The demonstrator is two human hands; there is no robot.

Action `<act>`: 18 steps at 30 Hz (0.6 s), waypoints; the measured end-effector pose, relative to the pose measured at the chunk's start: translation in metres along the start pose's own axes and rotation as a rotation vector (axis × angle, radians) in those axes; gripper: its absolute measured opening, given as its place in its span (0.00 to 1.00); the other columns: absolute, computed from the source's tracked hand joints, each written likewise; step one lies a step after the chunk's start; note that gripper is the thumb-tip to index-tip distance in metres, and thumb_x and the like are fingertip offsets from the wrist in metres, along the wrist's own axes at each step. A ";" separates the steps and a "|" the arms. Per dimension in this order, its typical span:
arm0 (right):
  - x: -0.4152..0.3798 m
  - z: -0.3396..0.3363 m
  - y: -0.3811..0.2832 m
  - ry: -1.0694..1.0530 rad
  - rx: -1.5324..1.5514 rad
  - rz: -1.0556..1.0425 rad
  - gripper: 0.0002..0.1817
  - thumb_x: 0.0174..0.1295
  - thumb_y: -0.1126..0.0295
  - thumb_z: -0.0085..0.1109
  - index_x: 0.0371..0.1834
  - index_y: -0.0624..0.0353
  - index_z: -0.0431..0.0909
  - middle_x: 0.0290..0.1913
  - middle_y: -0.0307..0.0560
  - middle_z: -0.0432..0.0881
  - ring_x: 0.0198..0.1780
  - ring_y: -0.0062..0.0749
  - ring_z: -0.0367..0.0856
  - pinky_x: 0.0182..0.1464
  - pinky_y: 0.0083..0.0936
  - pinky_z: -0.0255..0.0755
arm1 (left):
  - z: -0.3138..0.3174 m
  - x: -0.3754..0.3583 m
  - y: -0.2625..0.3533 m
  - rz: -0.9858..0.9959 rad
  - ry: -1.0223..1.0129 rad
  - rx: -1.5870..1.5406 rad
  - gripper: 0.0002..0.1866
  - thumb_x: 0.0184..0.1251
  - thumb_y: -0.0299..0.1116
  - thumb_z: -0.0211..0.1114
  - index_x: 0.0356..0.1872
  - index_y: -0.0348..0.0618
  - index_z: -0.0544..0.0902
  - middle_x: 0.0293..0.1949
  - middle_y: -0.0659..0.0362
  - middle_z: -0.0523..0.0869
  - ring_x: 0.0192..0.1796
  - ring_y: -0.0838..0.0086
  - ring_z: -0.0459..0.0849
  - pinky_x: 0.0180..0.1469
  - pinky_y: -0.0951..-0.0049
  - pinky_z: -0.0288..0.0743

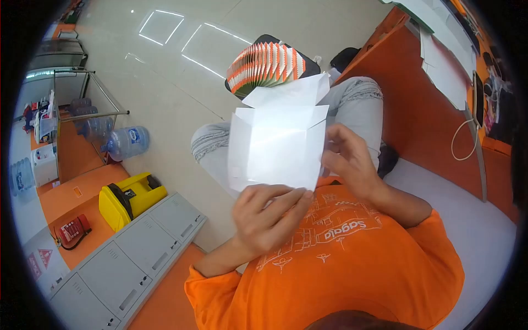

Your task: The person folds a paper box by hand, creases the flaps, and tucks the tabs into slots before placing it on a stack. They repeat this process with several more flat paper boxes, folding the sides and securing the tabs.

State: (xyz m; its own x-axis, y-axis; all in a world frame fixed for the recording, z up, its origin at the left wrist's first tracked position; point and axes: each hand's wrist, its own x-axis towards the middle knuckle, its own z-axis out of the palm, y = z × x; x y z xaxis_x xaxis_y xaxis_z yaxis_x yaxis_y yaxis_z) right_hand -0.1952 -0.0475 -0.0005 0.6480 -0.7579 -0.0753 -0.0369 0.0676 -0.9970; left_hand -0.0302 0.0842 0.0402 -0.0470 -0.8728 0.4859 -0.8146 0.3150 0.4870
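I hold a white, partly folded paper box (275,146) in front of my chest, its flaps open at the top. My left hand (269,214) grips its lower edge from below, thumb and fingers pinched on the card. My right hand (352,159) holds its right side, fingers pressed on the side wall. Behind the box, a fanned stack of orange-and-white folded cartons (267,65) rests on a black seat (308,63). My knees in grey trousers (357,99) show beneath the box.
An orange desk partition (423,110) with papers and a white cable (462,140) stands to the right. Left on the floor are a yellow case (129,198), water bottles (124,142), a fire extinguisher (74,230) and grey cabinets (132,253).
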 end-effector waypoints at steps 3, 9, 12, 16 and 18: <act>0.000 0.003 0.023 0.077 0.232 0.290 0.12 0.68 0.67 0.67 0.35 0.65 0.77 0.31 0.46 0.78 0.32 0.23 0.78 0.28 0.31 0.72 | 0.020 -0.007 0.008 0.010 -0.058 -0.007 0.07 0.57 0.27 0.78 0.36 0.43 0.89 0.36 0.62 0.91 0.37 0.70 0.87 0.37 0.70 0.73; -0.005 0.000 0.025 0.082 -0.518 -0.264 0.06 0.60 0.76 0.66 0.35 0.62 0.78 0.30 0.46 0.79 0.25 0.35 0.80 0.28 0.30 0.74 | 0.006 0.018 -0.014 -0.850 -0.202 -0.556 0.11 0.69 0.32 0.69 0.32 0.33 0.86 0.25 0.57 0.87 0.24 0.78 0.84 0.26 0.77 0.72; -0.012 0.007 0.024 -0.053 -0.685 -0.454 0.07 0.54 0.77 0.69 0.32 0.61 0.79 0.32 0.44 0.81 0.26 0.40 0.81 0.28 0.30 0.74 | 0.014 0.054 -0.056 -1.053 -0.273 -0.516 0.19 0.73 0.40 0.65 0.30 0.30 0.85 0.21 0.57 0.84 0.22 0.79 0.82 0.24 0.78 0.72; -0.022 0.010 0.016 0.002 -0.780 -0.551 0.07 0.51 0.75 0.70 0.29 0.58 0.80 0.33 0.42 0.81 0.29 0.33 0.81 0.27 0.28 0.73 | 0.036 0.054 -0.066 -0.912 -0.462 -0.400 0.26 0.73 0.49 0.64 0.29 0.30 0.84 0.19 0.56 0.83 0.20 0.78 0.82 0.24 0.77 0.73; -0.027 0.006 0.015 -0.004 -0.811 -0.534 0.07 0.51 0.75 0.70 0.28 0.58 0.80 0.34 0.41 0.81 0.30 0.32 0.80 0.28 0.27 0.73 | 0.039 0.057 -0.065 -0.977 -0.493 -0.453 0.26 0.73 0.49 0.65 0.28 0.30 0.83 0.19 0.56 0.83 0.20 0.77 0.82 0.24 0.77 0.73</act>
State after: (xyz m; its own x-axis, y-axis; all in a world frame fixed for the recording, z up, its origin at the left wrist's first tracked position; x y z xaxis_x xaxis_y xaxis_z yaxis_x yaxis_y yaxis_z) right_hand -0.2091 -0.0224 -0.0132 0.7344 -0.5564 0.3887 -0.2492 -0.7538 -0.6081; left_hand -0.0021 -0.0009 0.0082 0.1827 -0.8349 -0.5192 -0.3543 -0.5485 0.7574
